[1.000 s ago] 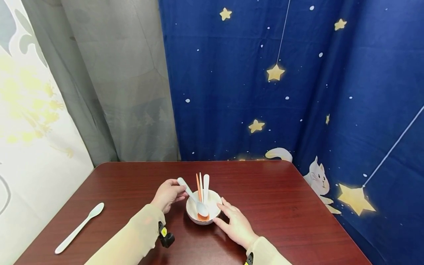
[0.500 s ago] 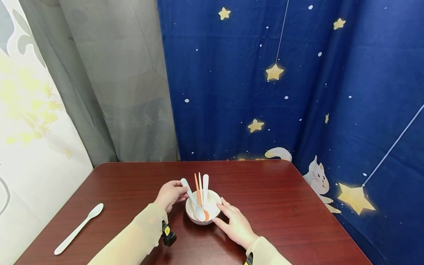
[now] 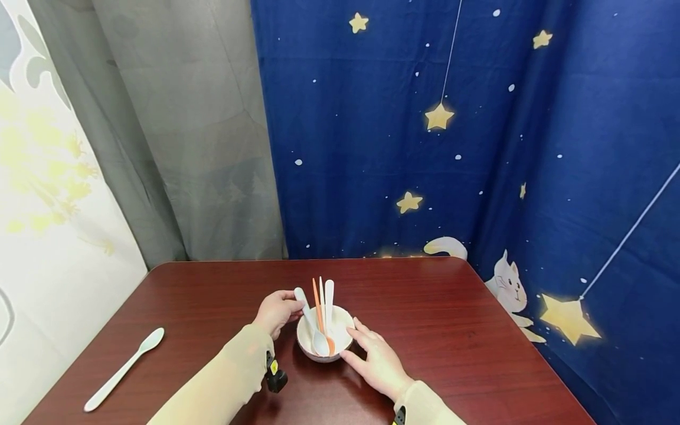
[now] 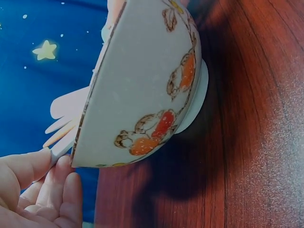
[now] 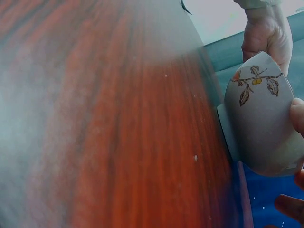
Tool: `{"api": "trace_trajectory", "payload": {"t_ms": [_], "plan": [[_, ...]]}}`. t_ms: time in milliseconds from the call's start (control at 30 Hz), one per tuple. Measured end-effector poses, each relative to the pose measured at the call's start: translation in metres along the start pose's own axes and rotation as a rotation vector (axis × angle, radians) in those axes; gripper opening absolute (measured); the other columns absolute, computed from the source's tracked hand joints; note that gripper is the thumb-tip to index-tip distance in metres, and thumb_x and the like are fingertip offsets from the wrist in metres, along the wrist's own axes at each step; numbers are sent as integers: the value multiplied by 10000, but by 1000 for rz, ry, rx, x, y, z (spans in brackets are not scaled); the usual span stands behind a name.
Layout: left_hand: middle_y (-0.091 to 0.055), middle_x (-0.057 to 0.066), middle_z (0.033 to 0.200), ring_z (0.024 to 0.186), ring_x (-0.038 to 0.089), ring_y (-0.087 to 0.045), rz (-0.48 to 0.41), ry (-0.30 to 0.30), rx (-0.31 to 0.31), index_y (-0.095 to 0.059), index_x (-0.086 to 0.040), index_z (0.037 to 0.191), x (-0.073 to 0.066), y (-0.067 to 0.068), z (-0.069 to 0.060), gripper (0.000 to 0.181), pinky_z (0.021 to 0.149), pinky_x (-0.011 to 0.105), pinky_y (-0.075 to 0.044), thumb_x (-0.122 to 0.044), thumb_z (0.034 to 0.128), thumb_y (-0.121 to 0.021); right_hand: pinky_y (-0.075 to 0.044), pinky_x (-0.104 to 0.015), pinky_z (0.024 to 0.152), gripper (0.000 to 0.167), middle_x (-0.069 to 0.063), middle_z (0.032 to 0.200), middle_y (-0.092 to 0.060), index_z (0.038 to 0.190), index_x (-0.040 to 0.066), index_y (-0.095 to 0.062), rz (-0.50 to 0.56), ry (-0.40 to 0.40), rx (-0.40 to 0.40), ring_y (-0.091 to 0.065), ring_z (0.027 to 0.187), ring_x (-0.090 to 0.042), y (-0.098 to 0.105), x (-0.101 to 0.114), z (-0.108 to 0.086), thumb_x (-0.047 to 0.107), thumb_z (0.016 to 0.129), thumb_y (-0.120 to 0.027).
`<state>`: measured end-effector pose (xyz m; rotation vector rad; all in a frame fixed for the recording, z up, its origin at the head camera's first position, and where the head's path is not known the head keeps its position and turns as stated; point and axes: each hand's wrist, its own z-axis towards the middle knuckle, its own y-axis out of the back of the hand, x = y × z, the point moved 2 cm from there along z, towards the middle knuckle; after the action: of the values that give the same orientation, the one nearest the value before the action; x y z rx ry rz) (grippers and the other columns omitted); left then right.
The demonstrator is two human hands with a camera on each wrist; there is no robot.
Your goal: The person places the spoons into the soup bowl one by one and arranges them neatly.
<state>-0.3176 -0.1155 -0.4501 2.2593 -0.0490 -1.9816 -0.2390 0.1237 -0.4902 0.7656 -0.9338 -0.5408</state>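
A white bowl [image 3: 343, 332] stands on the table, with painted leaves and fruit on its outer wall [image 4: 137, 76]. My left hand [image 3: 277, 313] pinches the handle of a pale blue-grey spoon [image 3: 320, 343] between thumb and fingers. That spoon leans into the bowl, its head low inside near the front. Behind it an orange spoon [image 3: 317, 302] and two white handles [image 3: 329, 295] lean against the far rim; the lower ends of the white ones are hard to make out. Thumb and fingertips of my right hand [image 3: 379, 361], fingers extended, touch the bowl's right side.
Another pale spoon [image 3: 127, 367] lies on the left of the dark red-brown table [image 3: 451, 330]. A grey curtain [image 3: 212, 147] and a blue starry curtain [image 3: 361, 147] hang behind the table. Each wrist wears a small camera [image 3: 276, 378].
My left hand has shifted slightly right with the pale spoon, whose handle now tilts more upright and whose head has moved left off the orange spoon's head. My right hand stays at the bowl.
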Motion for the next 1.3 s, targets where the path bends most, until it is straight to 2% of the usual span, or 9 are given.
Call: {"api": "trace_trajectory", "payload": {"t_ms": [233, 533, 800, 1033, 1300], "plan": [[-648, 193, 1059, 802, 185, -660, 19, 7, 14, -572, 75, 1221, 2, -5, 4, 373, 754, 357, -565, -28, 876, -670, -394, -505, 1013, 573, -109, 1467, -435, 1341, 125, -574, 3, 0, 3, -451, 1295, -330, 0, 1, 0, 508, 915, -583], [-643, 179, 1067, 818, 188, -642, 71, 6, 13, -591, 62, 1205, 4, -11, 6, 354, 741, 327, -554, -48, 879, -674, -408, -484, 1006, 571, -86, 1468, -438, 1338, 131, -577, -14, 8, -4, -461, 1289, -299, -2, -1, -1, 517, 917, -577], [-641, 178, 1108, 934, 224, -618, 115, -14, -2, -624, 56, 1167, 5, -14, 7, 335, 786, 336, -541, -76, 867, -695, -410, -486, 1001, 573, -81, 1465, -441, 1332, 124, -582, -15, 8, -6, -469, 1281, -301, -2, 0, -2, 523, 920, -567], [-644, 195, 1081, 877, 209, -638, 131, -32, -4, -619, 70, 1142, 5, -17, 6, 319, 763, 351, -556, -77, 869, -694, -411, -489, 1000, 567, -82, 1463, -444, 1325, 118, -587, -14, 8, -8, -474, 1277, -304, 0, 2, -2, 516, 921, -570], [-645, 173, 1067, 876, 211, -630, 159, -28, -8, -606, 49, 1168, 4, -14, 6, 361, 763, 335, -539, -170, 893, -690, -413, -484, 1000, 566, -82, 1464, -443, 1327, 125, -586, -17, 17, -16, -473, 1277, -301, -1, -1, 0, 518, 920, -570]]}}
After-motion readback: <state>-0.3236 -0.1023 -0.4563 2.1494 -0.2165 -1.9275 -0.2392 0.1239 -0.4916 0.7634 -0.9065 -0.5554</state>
